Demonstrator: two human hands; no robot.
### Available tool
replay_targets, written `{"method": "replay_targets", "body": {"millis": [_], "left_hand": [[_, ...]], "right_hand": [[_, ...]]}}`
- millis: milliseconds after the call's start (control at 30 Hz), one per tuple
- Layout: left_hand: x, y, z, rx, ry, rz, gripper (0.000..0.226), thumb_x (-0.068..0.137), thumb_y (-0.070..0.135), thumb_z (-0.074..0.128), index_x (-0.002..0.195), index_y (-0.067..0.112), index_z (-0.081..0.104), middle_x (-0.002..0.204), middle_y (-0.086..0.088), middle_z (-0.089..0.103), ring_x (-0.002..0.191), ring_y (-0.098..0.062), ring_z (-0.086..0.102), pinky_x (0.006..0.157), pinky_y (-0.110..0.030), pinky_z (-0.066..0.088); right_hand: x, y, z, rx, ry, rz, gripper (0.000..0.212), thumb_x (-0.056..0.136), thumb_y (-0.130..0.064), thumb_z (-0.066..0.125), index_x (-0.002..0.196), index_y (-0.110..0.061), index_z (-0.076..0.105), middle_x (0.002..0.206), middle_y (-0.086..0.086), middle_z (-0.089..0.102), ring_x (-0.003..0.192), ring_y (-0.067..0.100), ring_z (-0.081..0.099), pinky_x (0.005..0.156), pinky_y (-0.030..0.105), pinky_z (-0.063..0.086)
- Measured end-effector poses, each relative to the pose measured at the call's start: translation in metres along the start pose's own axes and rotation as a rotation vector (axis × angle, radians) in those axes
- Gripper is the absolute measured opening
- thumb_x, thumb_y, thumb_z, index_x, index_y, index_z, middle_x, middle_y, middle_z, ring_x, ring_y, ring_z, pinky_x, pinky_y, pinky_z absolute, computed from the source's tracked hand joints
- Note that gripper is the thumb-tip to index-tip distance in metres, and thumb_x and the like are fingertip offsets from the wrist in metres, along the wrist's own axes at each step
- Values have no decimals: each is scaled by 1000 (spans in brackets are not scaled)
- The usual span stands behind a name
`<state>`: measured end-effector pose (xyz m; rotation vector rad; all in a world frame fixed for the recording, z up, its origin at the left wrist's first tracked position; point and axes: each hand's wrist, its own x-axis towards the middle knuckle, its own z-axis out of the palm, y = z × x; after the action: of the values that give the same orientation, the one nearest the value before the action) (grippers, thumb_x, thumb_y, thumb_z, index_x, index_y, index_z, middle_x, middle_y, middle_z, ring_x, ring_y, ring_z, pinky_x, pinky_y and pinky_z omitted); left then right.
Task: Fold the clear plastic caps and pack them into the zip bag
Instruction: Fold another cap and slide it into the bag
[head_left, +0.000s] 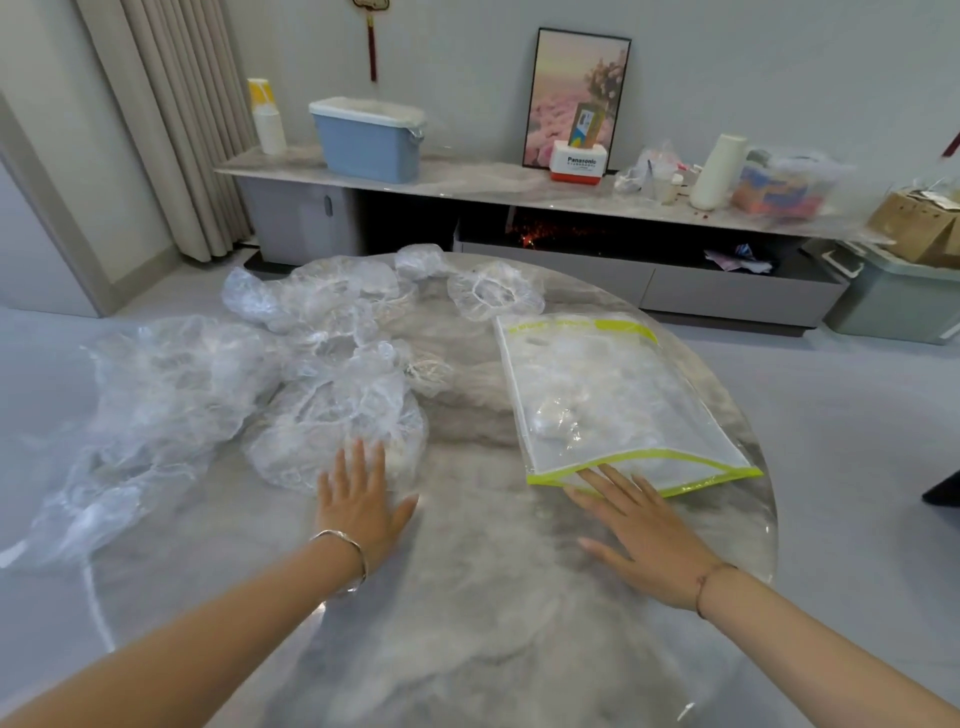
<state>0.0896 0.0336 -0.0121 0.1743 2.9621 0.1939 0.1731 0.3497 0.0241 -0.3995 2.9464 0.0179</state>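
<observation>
Several crumpled clear plastic caps with elastic rims lie heaped on the left and far side of a round marble table. One cap lies nearest me. My left hand is flat with fingers spread, and its fingertips touch that cap's near edge. On the right lies a clear zip bag with a yellow-green edge, its mouth gaping towards me and a folded cap inside. My right hand rests flat on the table, fingertips at the bag's mouth. Another cap lies beyond the bag.
Behind the table runs a long low cabinet with a blue bin, paper cups, a framed picture, a white box and a white jug. A grey tub stands on the floor at right.
</observation>
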Motion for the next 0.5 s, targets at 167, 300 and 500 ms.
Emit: {"method": "replay_targets", "body": {"millis": [167, 300, 500], "left_hand": [[-34, -6, -11, -4, -187, 195, 105, 57, 73, -9, 150, 26, 3, 158, 0, -4, 145, -24, -1, 116, -36, 5], [-72, -11, -12, 31, -34, 411, 72, 81, 64, 34, 141, 23, 35, 143, 0, 36, 132, -22, 36, 107, -32, 27], [-65, -39, -24, -24, 206, 365, 64, 64, 39, 81, 119, 15, 60, 119, -4, 59, 108, -25, 60, 91, -36, 48]], "right_hand": [[-9, -41, -17, 103, 87, -87, 79, 80, -76, 10, 135, -33, 48, 149, -11, 33, 140, 12, 26, 108, 17, 1], [-12, -86, -22, 170, 233, -159, 41, 84, -50, 42, 111, -29, 65, 121, -5, 61, 114, 10, 47, 97, 12, 16], [6, -133, -18, 270, 58, -166, 69, 87, -71, 25, 144, -33, 35, 156, -10, 17, 143, 10, 14, 109, 18, 2]]}}
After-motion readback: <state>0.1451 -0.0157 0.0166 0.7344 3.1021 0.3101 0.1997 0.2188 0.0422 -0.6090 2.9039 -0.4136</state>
